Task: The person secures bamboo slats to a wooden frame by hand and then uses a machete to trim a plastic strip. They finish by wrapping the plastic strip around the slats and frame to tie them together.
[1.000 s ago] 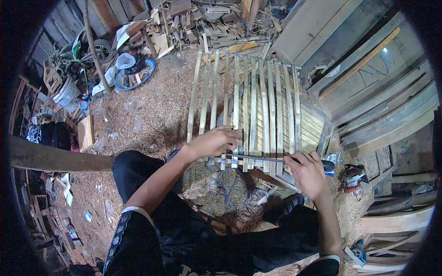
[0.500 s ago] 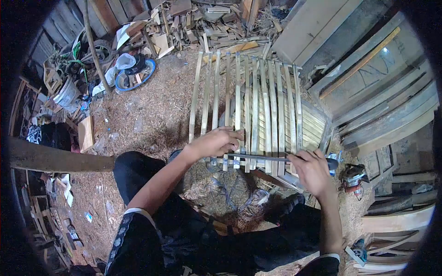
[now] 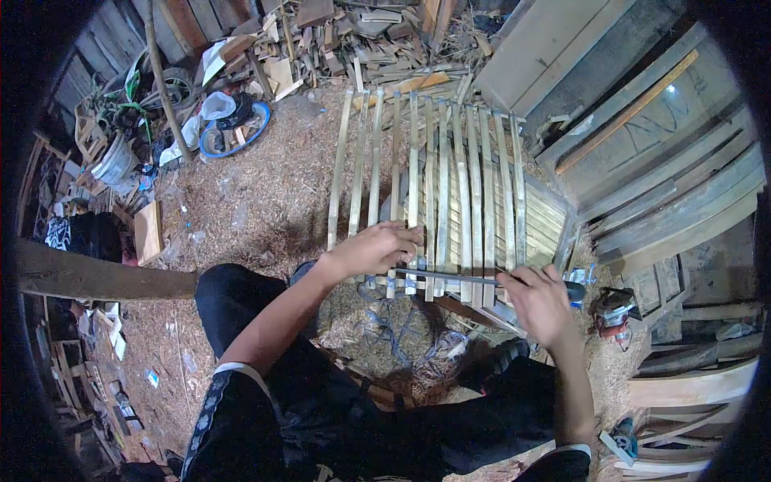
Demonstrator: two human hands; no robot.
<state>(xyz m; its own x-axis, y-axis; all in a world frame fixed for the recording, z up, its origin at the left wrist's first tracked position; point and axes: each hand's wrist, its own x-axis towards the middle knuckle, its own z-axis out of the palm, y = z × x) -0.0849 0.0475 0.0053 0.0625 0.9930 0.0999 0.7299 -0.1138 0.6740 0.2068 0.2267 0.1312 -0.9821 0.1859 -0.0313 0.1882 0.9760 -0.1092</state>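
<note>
In front of me lies a rack of long pale wooden slats [image 3: 443,185], side by side across crosspieces, with bluish ties near the close ends. My left hand [image 3: 377,247] is closed with its fingertips at one slat [image 3: 413,177], just above a blue tie; the fingertips are partly hidden. My right hand [image 3: 540,299] grips a long, thin dark bar-like tool [image 3: 458,278]. Its narrow end reaches left to just under my left fingers, and a thicker dark end sticks out right of my right hand. The tool lies across the close ends of the slats.
Behind the rack is a heap of wood scraps [image 3: 369,48]. A blue-rimmed basin [image 3: 261,128] stands at the back left. A wooden beam [image 3: 104,273] juts in from the left. Boards [image 3: 691,225] and a red-and-black power tool [image 3: 617,313] are on the right. Shavings cover the floor.
The view has shifted very slightly. My right hand and the tool have moved a little to the left; my left hand stays at the same slat.
</note>
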